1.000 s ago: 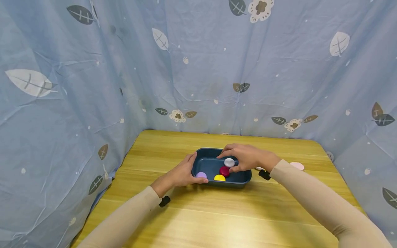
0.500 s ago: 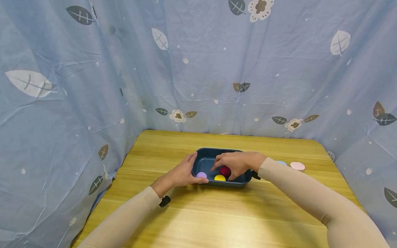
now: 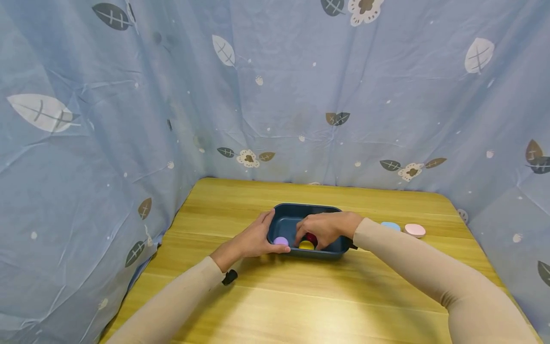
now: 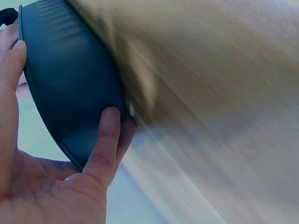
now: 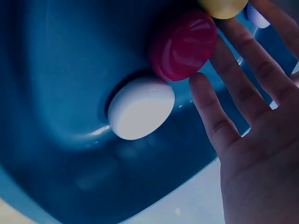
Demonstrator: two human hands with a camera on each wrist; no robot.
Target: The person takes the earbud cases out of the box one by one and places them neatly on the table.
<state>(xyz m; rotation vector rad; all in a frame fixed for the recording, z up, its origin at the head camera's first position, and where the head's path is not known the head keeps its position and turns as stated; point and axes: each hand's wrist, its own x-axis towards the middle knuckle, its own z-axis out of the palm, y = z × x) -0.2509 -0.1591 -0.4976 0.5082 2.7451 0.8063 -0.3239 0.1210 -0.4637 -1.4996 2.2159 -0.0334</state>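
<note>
Dark blue tray (image 3: pixel 287 224) mid table (image 3: pixel 301 296), L hand (image 3: pixel 253 239) gripping its left rim, R hand (image 3: pixel 324 228) fingers relaxed over white (image 5: pixel 140 108), red (image 5: pixel 183 44), yellow pebbles (image 3: pixel 306 246), purple pebble (image 3: pixel 281 241) by L thumb, blue (image 3: pixel 390 225) & pink discs (image 3: pixel 414 230) on table to right, leaf-print curtain (image 3: pixel 275 95) behind.

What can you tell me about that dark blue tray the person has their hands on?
The dark blue tray is a shallow oblong with rounded corners and sloping walls, smooth and slightly glossy like plastic or coated metal. It sits flat on the wooden table. The left hand grips its left end, thumb on the outer wall. The right hand reaches inside with straight fingers. In it lie a white disc, a red disc, a yellow one and a purple one.
</note>
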